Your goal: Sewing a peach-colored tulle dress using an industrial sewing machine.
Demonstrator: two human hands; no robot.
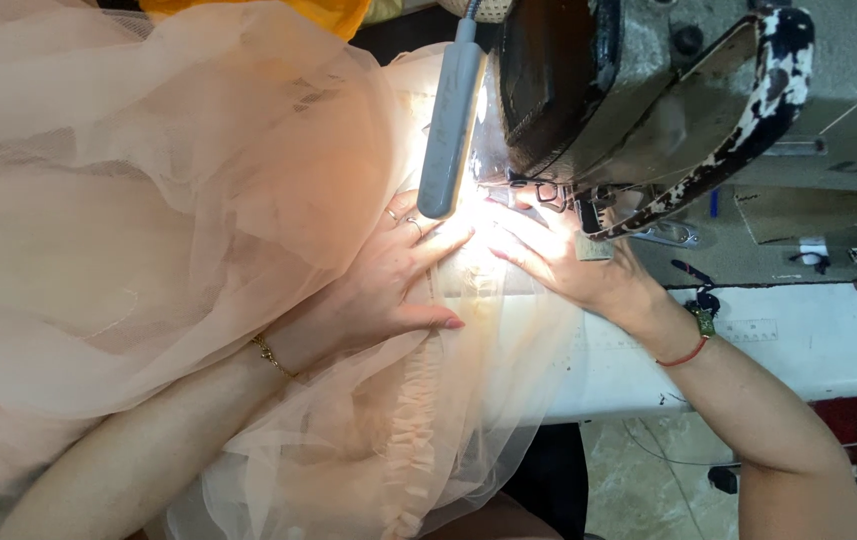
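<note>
Sheer matt peach tulle (pixel 148 200), worn chipped metal sewing machine (pixel 648 90), smooth white tabletop (pixel 808 340).

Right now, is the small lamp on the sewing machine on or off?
On. Bright glare spreads beneath the grey lamp, washing out the fabric beside both hands.

Two hands, the left hand (pixel 388 285) and right hand (pixel 558 260), lie on one peach tulle garment (pixel 148 200). Above them stands one sewing machine (pixel 648 90) with one grey lamp (pixel 451 120).
</note>
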